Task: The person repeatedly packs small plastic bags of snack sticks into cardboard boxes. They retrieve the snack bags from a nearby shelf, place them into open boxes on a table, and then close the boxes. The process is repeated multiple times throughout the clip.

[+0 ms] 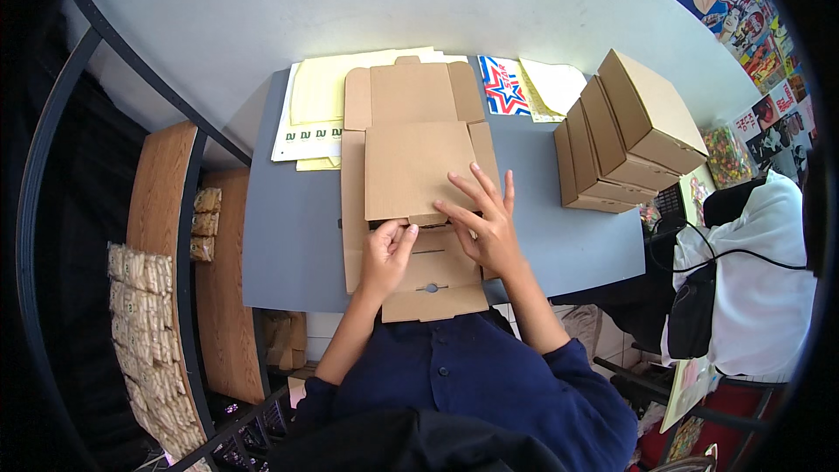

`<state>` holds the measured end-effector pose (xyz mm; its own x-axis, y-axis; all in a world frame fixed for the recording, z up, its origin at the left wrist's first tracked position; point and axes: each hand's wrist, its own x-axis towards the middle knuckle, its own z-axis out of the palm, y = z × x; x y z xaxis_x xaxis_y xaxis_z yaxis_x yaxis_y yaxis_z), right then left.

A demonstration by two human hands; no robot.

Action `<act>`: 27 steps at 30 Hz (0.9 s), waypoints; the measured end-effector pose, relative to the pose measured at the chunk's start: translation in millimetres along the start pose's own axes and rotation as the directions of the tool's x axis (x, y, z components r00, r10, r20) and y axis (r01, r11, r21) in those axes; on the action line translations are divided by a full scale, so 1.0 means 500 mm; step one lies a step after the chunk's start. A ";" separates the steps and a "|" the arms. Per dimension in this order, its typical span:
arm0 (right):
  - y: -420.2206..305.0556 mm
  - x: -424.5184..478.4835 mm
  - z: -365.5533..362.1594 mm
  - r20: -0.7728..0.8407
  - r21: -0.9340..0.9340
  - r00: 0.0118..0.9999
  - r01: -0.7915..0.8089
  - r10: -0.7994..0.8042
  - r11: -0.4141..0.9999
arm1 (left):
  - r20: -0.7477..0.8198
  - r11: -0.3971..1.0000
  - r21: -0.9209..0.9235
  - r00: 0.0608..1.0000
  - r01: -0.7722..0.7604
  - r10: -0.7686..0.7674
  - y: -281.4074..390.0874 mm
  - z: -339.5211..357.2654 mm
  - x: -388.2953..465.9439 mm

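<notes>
A small brown cardboard box (419,170) with its lid folded down lies before me, on top of unfolded cardboard box blanks (409,92). At the left part of the box's front edge, my left hand (388,259) has its fingers curled, with thumb and index fingertips together at the lid's rim. A small tab (429,218) sticks out at the middle of that rim. My right hand (488,229) is at the front right corner, its fingers spread and the index fingertip at the lid beside the tab. Shadow hides the gap under the lid.
Several folded cardboard boxes (629,137) are stacked on the grey table (544,242) at right. Yellow and white papers (318,98) and a star-printed sheet (503,85) lie along the back. Wooden shelves (160,190) with packed bags (147,328) stand left. A person in white (754,282) is at right.
</notes>
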<state>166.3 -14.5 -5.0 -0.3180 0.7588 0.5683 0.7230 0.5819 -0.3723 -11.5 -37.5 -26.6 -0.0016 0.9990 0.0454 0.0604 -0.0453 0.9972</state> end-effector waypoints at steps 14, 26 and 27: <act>0.006 -0.006 0.003 0.137 0.234 0.990 -0.074 0.042 0.969 | -0.098 0.941 0.326 0.986 -0.094 0.132 0.009 -0.013 -0.006; 0.007 -0.008 0.013 0.099 0.271 0.994 -0.066 0.041 0.960 | -0.230 0.942 0.300 0.948 -0.148 0.222 -0.013 0.002 -0.015; 0.007 -0.008 0.014 0.098 0.272 0.994 -0.065 0.040 0.960 | -0.226 0.941 0.304 0.948 -0.151 0.225 -0.012 0.001 -0.015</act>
<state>165.9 -13.3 -13.6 -0.3478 0.8063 0.4784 0.5481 0.5889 -0.5940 -11.3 -44.4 -33.0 -0.2140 0.9354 0.2814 0.3607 -0.1920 0.9127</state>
